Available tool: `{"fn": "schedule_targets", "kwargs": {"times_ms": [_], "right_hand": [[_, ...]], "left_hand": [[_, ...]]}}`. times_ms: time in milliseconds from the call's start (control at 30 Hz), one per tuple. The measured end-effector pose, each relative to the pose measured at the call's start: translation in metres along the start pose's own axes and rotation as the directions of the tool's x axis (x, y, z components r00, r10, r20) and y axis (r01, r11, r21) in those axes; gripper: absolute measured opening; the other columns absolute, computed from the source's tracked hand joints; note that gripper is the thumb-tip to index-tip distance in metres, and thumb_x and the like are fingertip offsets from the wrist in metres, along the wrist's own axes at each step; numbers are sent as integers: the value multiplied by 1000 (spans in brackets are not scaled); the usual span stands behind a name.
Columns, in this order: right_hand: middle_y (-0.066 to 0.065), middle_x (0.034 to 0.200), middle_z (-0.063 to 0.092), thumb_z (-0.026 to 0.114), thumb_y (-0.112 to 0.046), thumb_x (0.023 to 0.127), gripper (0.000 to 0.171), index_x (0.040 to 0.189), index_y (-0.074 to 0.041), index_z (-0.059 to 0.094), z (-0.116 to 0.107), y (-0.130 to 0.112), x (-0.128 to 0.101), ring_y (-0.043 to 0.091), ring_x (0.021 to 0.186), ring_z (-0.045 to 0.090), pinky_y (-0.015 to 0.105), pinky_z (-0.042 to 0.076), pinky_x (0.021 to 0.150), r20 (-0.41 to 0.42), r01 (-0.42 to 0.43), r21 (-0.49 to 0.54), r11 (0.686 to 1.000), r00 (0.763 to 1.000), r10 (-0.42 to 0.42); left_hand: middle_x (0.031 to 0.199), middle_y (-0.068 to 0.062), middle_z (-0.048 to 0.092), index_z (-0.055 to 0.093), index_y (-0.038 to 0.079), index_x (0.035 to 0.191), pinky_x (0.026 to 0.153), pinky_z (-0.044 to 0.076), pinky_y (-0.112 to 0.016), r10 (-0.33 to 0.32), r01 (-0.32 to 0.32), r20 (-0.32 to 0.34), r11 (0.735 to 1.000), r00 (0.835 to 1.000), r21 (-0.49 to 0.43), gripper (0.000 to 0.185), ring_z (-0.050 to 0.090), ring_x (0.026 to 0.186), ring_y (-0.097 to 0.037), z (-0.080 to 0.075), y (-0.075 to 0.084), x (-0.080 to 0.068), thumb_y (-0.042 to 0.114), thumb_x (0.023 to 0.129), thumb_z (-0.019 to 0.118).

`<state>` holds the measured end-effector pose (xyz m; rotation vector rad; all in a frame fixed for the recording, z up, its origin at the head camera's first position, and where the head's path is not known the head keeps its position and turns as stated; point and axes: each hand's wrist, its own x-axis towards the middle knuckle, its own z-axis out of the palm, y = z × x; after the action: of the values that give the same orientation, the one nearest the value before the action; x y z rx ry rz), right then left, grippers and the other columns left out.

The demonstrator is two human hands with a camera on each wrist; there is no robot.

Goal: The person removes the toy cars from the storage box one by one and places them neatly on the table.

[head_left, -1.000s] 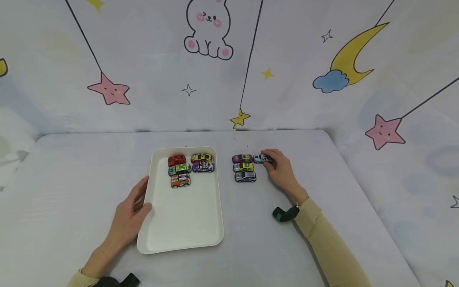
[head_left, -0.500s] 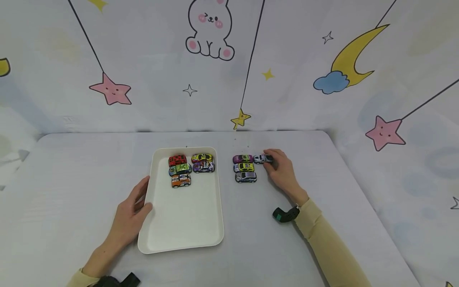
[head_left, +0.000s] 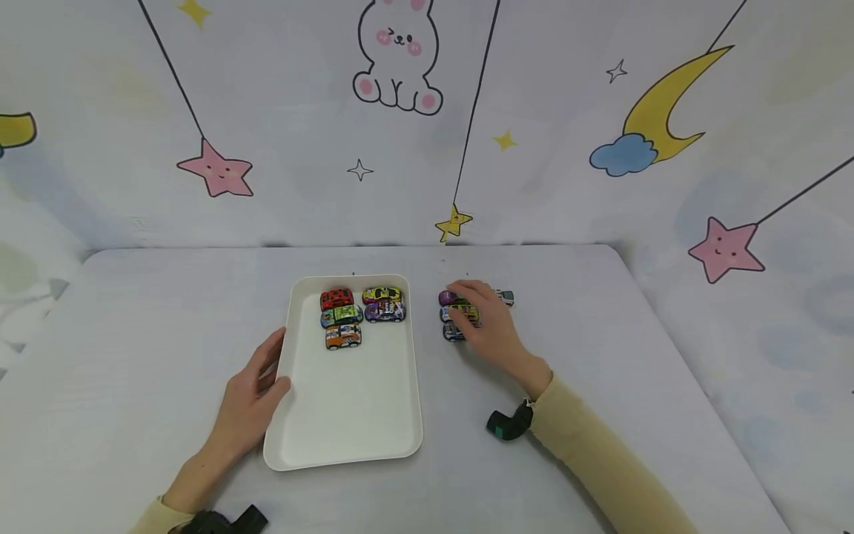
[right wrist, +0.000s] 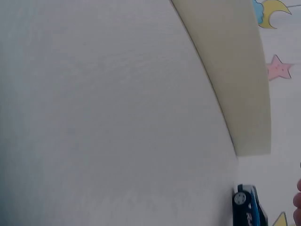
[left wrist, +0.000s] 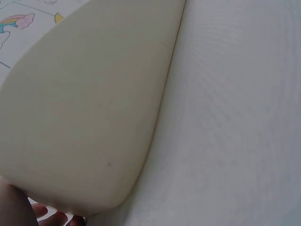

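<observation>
From the head camera: right hand point(head_left: 483, 326) over a cluster of toy cars on the grey table point(head_left: 600, 356), right of the white tray point(head_left: 347, 415). Fingers bent down over the yellow-green car point(head_left: 460, 312), middle of a short column; touching or clamped cannot be told. Purple car point(head_left: 447, 297) just behind it, dark blue-and-white car point(head_left: 451, 333) just in front, each with its long axis running left to right; which end is the nose cannot be told. White car point(head_left: 505, 297) lying apart to the right of the fingers, also set crosswise. Left hand point(head_left: 252, 397) resting at the tray's left rim, thumb lying over the edge onto the tray floor, fingers loosely extended along the outside wall. Inside the tray, at its far end, five cars in two columns: red car point(head_left: 336, 299), green-and-blue car point(head_left: 341, 316) and orange car point(head_left: 343, 337) on the left; yellow car point(head_left: 382, 295) and purple-and-white car point(head_left: 384, 311) on the right, all lying crosswise and touching or nearly so. Printed markings on the car roofs too small to read.

From the left wrist camera: tray's pale underside and rounded corner point(left wrist: 84, 117) filling most of the frame, table cloth to the right, fingertips point(left wrist: 47, 217) just showing beneath the corner.

From the right wrist camera: mostly table cloth, tray wall point(right wrist: 235, 75) at upper right, dark blue-and-white car point(right wrist: 248, 207) at the bottom edge, one wheel visible, a fingertip point(right wrist: 297, 200) at the far right.
</observation>
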<state>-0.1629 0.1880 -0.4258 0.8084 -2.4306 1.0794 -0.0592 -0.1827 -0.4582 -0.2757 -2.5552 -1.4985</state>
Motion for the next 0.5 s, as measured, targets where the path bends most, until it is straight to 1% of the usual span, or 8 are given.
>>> {"fn": "schedule_targets", "kwargs": {"times_ms": [133, 300, 500], "right_hand": [[10, 128, 63, 70, -10, 92, 36, 126, -2, 65, 14, -14, 9, 25, 121, 58, 44, 50, 101, 63, 50, -12, 999, 997, -49], [11, 128, 63, 72, -12, 91, 39, 127, 0, 64, 32, -26, 18, 25, 121, 58, 40, 51, 101, 147, 97, -24, 995, 985, -93], [12, 129, 62, 73, -11, 91, 39, 128, -1, 65, 52, -37, 25, 26, 123, 58, 38, 50, 104, 193, 118, -25, 993, 975, -111]], "left_hand": [[151, -22, 46, 34, 11, 156, 93, 37, -1, 5, -5, -2, 1000, 1000, -2, 68, 50, 132, -43, 0, 0, 0, -6, 92, 54], [151, -22, 46, 34, 9, 155, 93, 37, -1, 10, -10, -3, 1000, 1000, -3, 67, 50, 132, -43, 0, 0, 0, -6, 92, 54], [152, -21, 45, 34, 11, 156, 93, 37, -1, -1, 1, -1, 1000, 1000, -4, 68, 50, 133, -42, 0, 1, 0, -5, 93, 53]]}}
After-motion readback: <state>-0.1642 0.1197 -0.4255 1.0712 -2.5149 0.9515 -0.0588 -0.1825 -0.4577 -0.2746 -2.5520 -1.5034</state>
